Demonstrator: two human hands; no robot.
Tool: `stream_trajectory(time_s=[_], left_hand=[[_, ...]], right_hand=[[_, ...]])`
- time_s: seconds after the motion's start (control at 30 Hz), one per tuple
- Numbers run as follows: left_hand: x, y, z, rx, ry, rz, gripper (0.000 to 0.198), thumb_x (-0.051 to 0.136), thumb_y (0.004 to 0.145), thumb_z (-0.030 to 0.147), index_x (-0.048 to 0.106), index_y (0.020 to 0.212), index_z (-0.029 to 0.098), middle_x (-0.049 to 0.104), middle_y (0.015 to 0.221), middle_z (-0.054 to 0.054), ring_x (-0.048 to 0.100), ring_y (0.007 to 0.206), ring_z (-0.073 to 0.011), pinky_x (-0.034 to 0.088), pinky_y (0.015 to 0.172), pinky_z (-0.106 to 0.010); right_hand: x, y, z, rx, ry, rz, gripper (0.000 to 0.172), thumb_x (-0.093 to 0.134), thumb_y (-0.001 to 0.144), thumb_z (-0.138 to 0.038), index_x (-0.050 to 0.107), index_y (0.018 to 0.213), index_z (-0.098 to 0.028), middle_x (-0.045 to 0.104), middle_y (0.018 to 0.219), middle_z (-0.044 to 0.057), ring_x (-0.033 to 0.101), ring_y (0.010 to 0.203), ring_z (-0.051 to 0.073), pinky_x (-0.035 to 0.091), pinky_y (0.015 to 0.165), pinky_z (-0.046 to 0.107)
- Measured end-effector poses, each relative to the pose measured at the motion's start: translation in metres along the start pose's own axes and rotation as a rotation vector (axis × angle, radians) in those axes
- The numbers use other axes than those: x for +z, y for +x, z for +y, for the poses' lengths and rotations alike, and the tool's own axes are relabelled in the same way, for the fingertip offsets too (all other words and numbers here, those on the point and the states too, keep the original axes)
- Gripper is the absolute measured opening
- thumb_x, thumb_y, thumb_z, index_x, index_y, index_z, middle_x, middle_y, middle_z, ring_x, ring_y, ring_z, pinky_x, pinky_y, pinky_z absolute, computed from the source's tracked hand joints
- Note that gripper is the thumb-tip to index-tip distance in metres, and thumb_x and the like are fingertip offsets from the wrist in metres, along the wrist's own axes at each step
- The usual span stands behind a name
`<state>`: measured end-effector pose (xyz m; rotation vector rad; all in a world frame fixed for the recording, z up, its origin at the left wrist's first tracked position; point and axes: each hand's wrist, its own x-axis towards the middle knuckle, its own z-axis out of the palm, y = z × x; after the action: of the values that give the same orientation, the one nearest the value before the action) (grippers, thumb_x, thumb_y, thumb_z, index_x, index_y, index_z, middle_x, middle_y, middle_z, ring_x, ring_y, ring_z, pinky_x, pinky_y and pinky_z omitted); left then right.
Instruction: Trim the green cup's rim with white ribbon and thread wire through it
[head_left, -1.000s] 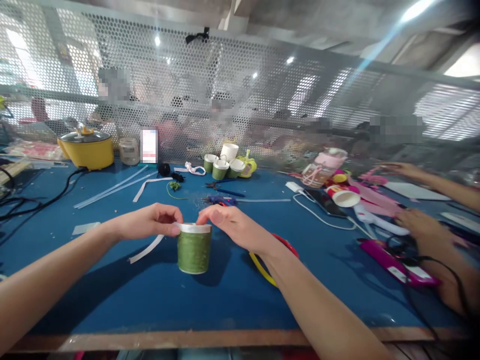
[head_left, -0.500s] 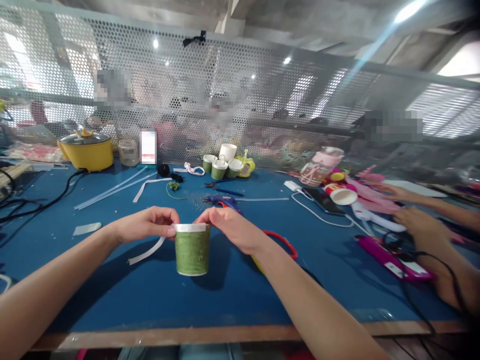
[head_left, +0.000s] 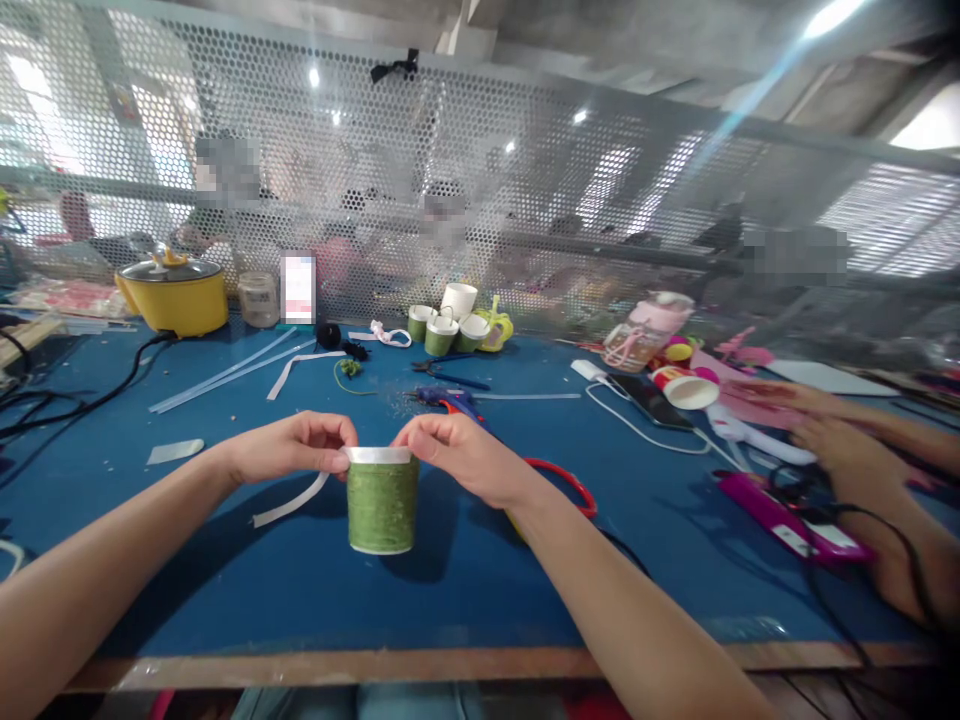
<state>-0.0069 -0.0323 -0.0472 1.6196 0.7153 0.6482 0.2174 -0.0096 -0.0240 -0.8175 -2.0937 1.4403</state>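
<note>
A small green cup point(head_left: 381, 505) stands upright before me, with a white strip point(head_left: 289, 503) lying along its rim. The strip's loose tail trails down to the left. At the rim's left side my left hand point(head_left: 315, 442) is closed, pinching the strip against the cup. Around the rim's right side curl the fingers of my right hand point(head_left: 454, 450), closed on the cup; some of its fingertips are hidden behind the rim. A blue glue gun point(head_left: 448, 398) lies just behind my right hand.
At the back are a yellow pot point(head_left: 176, 300), a jar point(head_left: 258, 300), a lit phone point(head_left: 298, 290) and several small green cups point(head_left: 441, 335). Pliers point(head_left: 454, 376) lie behind the glue gun. At right are a purple power strip point(head_left: 791, 522) and another person's hands point(head_left: 832, 450).
Both my hands and the green cup stay nearly in place, with the right fingers shifted very slightly on the rim. The view has moved a little.
</note>
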Motion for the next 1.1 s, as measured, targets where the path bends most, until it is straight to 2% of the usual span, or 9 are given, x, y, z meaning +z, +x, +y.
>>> stream_trajectory(time_s=[0.1,0.27,0.4,0.5,0.6,0.77,0.97,1.1], left_hand=[[-0.001,0.0,-0.001,-0.009,0.016,0.0,0.023,0.059,0.074,0.036,0.053,0.077,0.014,0.051,0.074,0.0,0.044,0.071,-0.0111,0.035,0.065,-0.024],[-0.002,0.0,-0.001,-0.021,0.022,-0.006,0.019,0.058,0.075,0.032,0.053,0.077,0.014,0.052,0.073,0.001,0.044,0.069,-0.0101,0.035,0.066,-0.023],[-0.002,0.0,0.001,-0.025,0.019,-0.027,0.016,0.059,0.075,0.03,0.053,0.076,0.014,0.052,0.071,0.002,0.044,0.067,-0.0094,0.035,0.065,-0.022],[-0.002,-0.001,0.0,-0.025,0.004,-0.036,0.018,0.059,0.074,0.031,0.053,0.075,0.014,0.053,0.072,0.001,0.045,0.069,-0.01,0.035,0.066,-0.022],[-0.002,-0.001,-0.002,-0.013,-0.019,-0.045,0.02,0.06,0.073,0.033,0.054,0.076,0.014,0.054,0.073,0.0,0.047,0.071,-0.0112,0.037,0.067,-0.024],[-0.002,-0.002,-0.004,-0.021,-0.041,-0.053,0.023,0.061,0.072,0.036,0.054,0.076,0.014,0.054,0.074,0.0,0.048,0.071,-0.0114,0.038,0.067,-0.024],[-0.002,-0.003,-0.004,-0.007,-0.064,-0.053,0.023,0.062,0.072,0.036,0.054,0.076,0.014,0.054,0.074,-0.001,0.049,0.072,-0.0117,0.039,0.069,-0.024],[-0.002,-0.002,-0.003,-0.019,-0.033,-0.055,0.023,0.061,0.072,0.035,0.054,0.075,0.014,0.054,0.073,0.0,0.047,0.07,-0.0105,0.038,0.067,-0.023]], right_hand=[[0.001,0.001,0.001,0.038,-0.028,0.015,0.033,0.06,0.071,-0.046,0.061,0.078,-0.014,0.058,0.073,0.001,0.05,0.069,0.012,0.038,0.068,0.025],[0.0,0.001,-0.003,-0.063,0.019,0.124,0.026,0.052,0.08,-0.039,0.06,0.083,-0.015,0.061,0.085,0.003,0.054,0.081,0.012,0.039,0.077,0.024],[-0.001,-0.001,-0.005,-0.109,0.02,0.107,0.029,0.048,0.081,-0.042,0.06,0.085,-0.015,0.061,0.086,0.003,0.054,0.083,0.012,0.039,0.078,0.024],[-0.003,-0.002,-0.004,-0.054,0.022,0.008,0.031,0.053,0.077,-0.044,0.06,0.085,-0.015,0.06,0.084,0.003,0.052,0.079,0.012,0.039,0.074,0.024],[-0.001,-0.001,0.001,-0.015,0.013,-0.062,0.033,0.059,0.072,-0.047,0.058,0.076,-0.014,0.056,0.073,0.0,0.048,0.069,0.011,0.037,0.067,0.024],[0.006,0.001,0.006,-0.028,0.012,-0.022,0.037,0.058,0.071,-0.051,0.054,0.066,-0.014,0.048,0.063,-0.002,0.042,0.061,0.009,0.034,0.061,0.024],[0.006,0.002,0.008,-0.048,0.154,-0.01,0.054,0.035,0.078,-0.061,0.06,0.078,-0.014,0.058,0.075,0.004,0.052,0.072,0.013,0.039,0.072,0.028],[0.005,0.001,0.004,-0.096,-0.005,0.046,0.05,0.038,0.08,-0.058,0.061,0.081,-0.014,0.059,0.079,0.004,0.052,0.075,0.013,0.04,0.073,0.027]])
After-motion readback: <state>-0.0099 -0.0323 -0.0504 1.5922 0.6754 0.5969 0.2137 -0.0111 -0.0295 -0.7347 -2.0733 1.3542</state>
